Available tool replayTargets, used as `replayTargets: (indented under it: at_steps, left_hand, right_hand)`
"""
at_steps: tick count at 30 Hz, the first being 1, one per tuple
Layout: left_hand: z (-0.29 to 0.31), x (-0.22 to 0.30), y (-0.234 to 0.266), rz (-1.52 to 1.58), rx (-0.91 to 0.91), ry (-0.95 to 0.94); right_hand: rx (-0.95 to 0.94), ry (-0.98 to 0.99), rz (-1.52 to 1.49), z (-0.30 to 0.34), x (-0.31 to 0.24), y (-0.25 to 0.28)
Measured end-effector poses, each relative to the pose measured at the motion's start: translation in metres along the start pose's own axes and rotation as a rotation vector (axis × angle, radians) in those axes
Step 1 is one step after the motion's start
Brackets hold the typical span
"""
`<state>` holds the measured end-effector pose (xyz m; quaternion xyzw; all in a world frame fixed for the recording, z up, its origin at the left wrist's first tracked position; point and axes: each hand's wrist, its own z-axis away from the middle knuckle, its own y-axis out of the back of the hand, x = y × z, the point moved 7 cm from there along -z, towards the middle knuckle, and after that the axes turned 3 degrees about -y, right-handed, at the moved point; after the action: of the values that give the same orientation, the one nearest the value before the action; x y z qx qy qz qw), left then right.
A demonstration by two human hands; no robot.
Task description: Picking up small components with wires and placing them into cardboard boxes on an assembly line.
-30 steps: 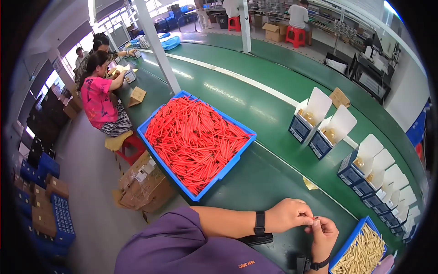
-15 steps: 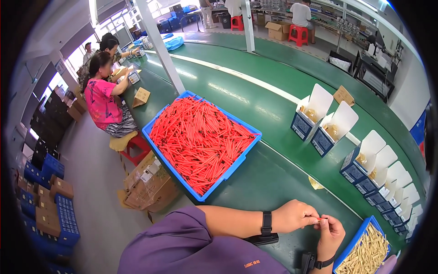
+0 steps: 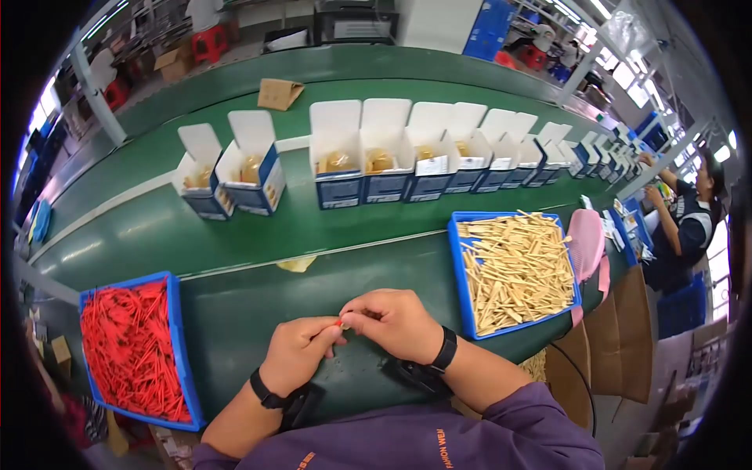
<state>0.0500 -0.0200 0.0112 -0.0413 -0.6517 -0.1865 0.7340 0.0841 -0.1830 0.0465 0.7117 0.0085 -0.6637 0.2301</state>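
Observation:
Over the green bench, my left hand (image 3: 296, 354) and my right hand (image 3: 401, 325) meet, fingertips touching. Between them shows the tip of a small red stick (image 3: 339, 322); the fingers cover most of it. My left hand is closed in a pinch on it. My right thumb and forefinger are also pinched at the same spot, but what they hold is hidden. To the left, a blue tray (image 3: 178, 354) holds a heap of thin red sticks (image 3: 129, 345). Off to the right, another blue tray (image 3: 464, 291) is filled with short, pale wood-coloured sticks (image 3: 517, 270).
Beyond my hands stands a row of open blue-and-white boxes (image 3: 338, 189) with yellowish bags inside. A folded brown card (image 3: 279, 94) lies behind them. A pink pouch (image 3: 586, 244) borders the right tray. At the far right, another person (image 3: 689, 211) works along the bench.
The view has swung to the right, bringing the boxes and the tray of pale sticks toward the middle. My hands stay together at the red stick.

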Motion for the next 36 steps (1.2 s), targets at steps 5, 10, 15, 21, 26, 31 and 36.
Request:
replayTargets:
  at_steps: [5, 10, 15, 21, 26, 31, 36]
  left_hand:
    - [0.013, -0.006, 0.020, 0.079, 0.155, -0.054]
    - [0.000, -0.002, 0.004, 0.064, 0.091, -0.112]
    - [-0.008, -0.019, 0.000, -0.001, 0.115, -0.109]
    - [-0.018, -0.024, -0.004, 0.078, 0.193, 0.015]
    - [-0.002, -0.027, 0.018, -0.023, 0.296, 0.059]
    - [-0.006, 0.001, 0.019, -0.284, 0.176, -0.259]
    - [0.131, 0.039, 0.117, -0.263, 0.680, -0.158]
  right_hand:
    - [0.503, 0.008, -0.185, -0.017, -0.036, 0.121]
    - [1.002, 0.081, 0.558, -0.045, -0.005, 0.324]
    - [0.704, 0.235, 0.967, -0.093, 0.012, 0.303]
    - [0.522, 0.185, 0.943, -0.095, 0.022, 0.308]
    - [0.215, 0.296, 0.917, -0.132, 0.012, 0.262]
    - [0.295, 0.118, 0.898, -0.116, 0.082, 0.325]
    - [0.248, 0.200, 0.673, -0.159, 0.094, 0.306]
